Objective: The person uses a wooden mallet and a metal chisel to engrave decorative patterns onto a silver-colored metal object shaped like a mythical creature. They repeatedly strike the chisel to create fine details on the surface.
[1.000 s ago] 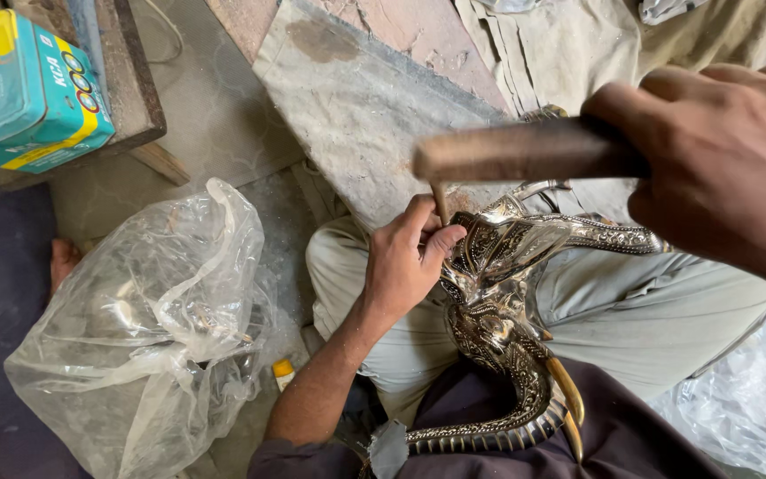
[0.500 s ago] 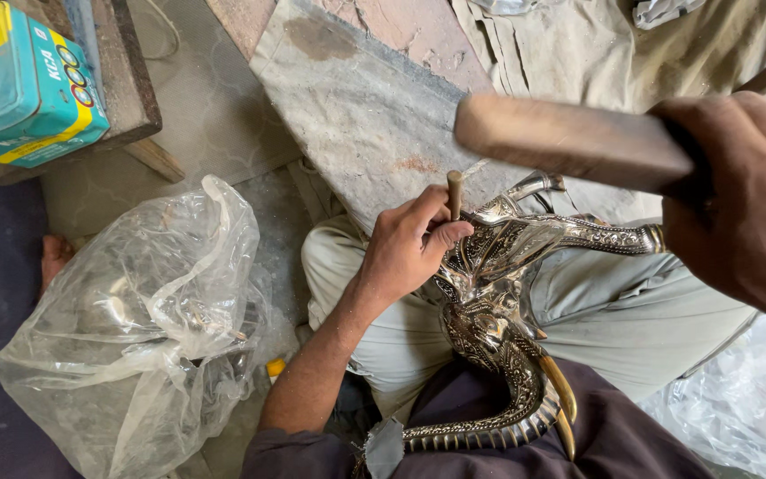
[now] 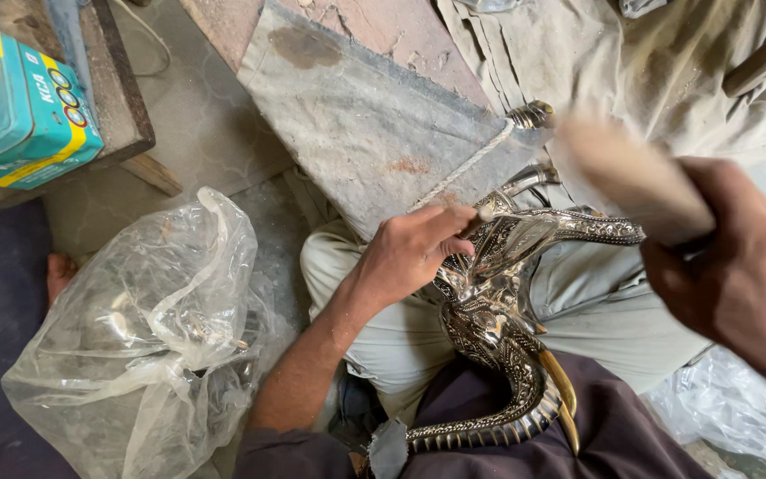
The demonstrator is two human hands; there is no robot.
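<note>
Against the frame half a second earlier, the wooden mallet is seen lower and further left, its head blurred and now close to the top of the small punch, at about 2 o'clock from it; whether the two touch cannot be told. The left hand, the punch and the metal figure are found where they were.

Nearest the camera, at 3 o'clock in the view, the right hand is closed in a full fist around the mallet handle, no gap being visible between the fingers. At the centre, the left hand is pinched narrow, thumb and fingertips gripping the punch, which is pressed against the upper part of the metal figure. The figure, silver, engraved and curved, with two brass-coloured tusks at its lower end, is laid across the lap on dark cloth and pale trousers, extending from 12 to 6 o'clock of the left hand's side.

At 8 o'clock, a crumpled clear plastic bag is lying on the floor. Further off, at 12 o'clock, a grey cloth-covered board is noted, and at 10 o'clock a teal and yellow box is resting on a wooden bench.
</note>
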